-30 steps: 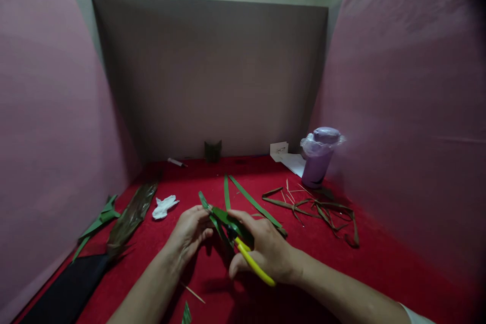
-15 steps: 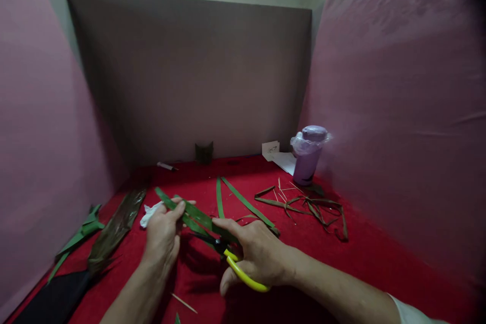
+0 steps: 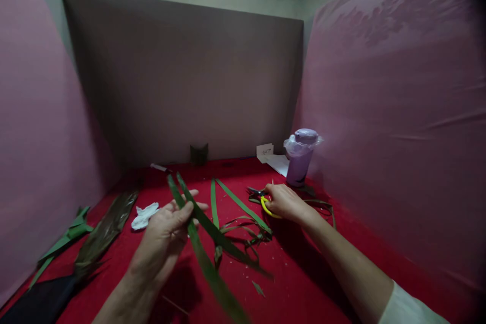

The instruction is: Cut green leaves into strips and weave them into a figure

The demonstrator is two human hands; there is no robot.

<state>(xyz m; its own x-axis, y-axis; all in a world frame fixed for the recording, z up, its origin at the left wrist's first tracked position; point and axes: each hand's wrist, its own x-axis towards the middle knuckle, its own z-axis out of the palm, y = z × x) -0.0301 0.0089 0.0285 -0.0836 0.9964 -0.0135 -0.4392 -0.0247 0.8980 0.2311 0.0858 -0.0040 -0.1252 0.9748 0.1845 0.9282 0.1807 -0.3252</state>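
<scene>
Two green leaf strips [image 3: 214, 233] lie in the left hand [image 3: 169, 225], pinched between thumb and fingers near their upper ends, the tips rising past the thumb and the long tails crossing to the hand's right and down towards the wearer. That light pinch likely lets the lengths fan apart and hang free. Well to the left hand's right, the right hand [image 3: 286, 202] is closed around the yellow-handled cutters [image 3: 266, 204], low over the red cloth [image 3: 304, 288], blades pointing leftward; perhaps this keeps the sharp end clear of the strips. Whether the blades are parted is too small to tell. Between the hands, a green V-shaped strip [image 3: 243, 205] lies flat. Just left of the left hand is a crumpled white tissue [image 3: 144, 216]; beyond the right hand stands a purple tumbler [image 3: 299, 167], seemingly set back where the arms won't knock it.
</scene>
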